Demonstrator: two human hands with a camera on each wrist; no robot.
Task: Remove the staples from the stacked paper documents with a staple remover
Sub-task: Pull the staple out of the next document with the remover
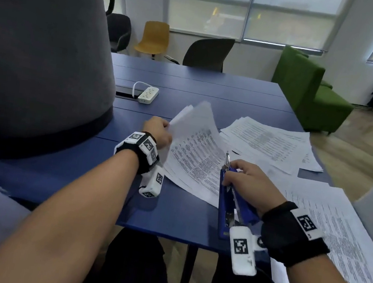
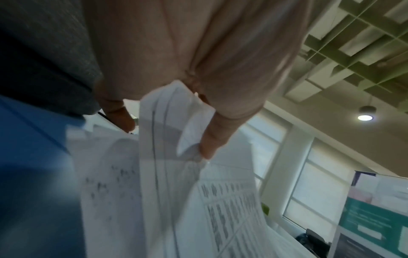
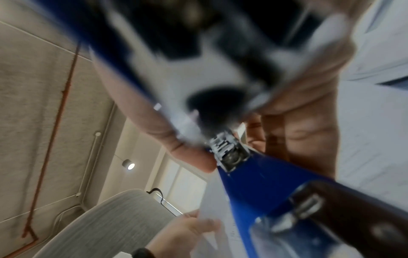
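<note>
My left hand (image 1: 158, 131) pinches the left corner of a printed paper document (image 1: 194, 152) and lifts its upper sheets off the blue table (image 1: 170, 211). In the left wrist view the fingers (image 2: 212, 139) are curled round the folded paper corner (image 2: 172, 125). My right hand (image 1: 247, 182) grips a blue stapler-like staple remover (image 1: 231, 206) with a metal tip (image 1: 227, 160) that points at the document's lower right edge. Up close in the right wrist view, the tool (image 3: 253, 178) appears blue with a metal head, blurred.
More printed paper stacks lie at the back right (image 1: 270, 141) and under my right forearm (image 1: 336, 236). A white power strip (image 1: 148, 94) sits further back on the table. A large grey padded seat back (image 1: 35, 58) stands at the left. The table's near edge runs below my wrists.
</note>
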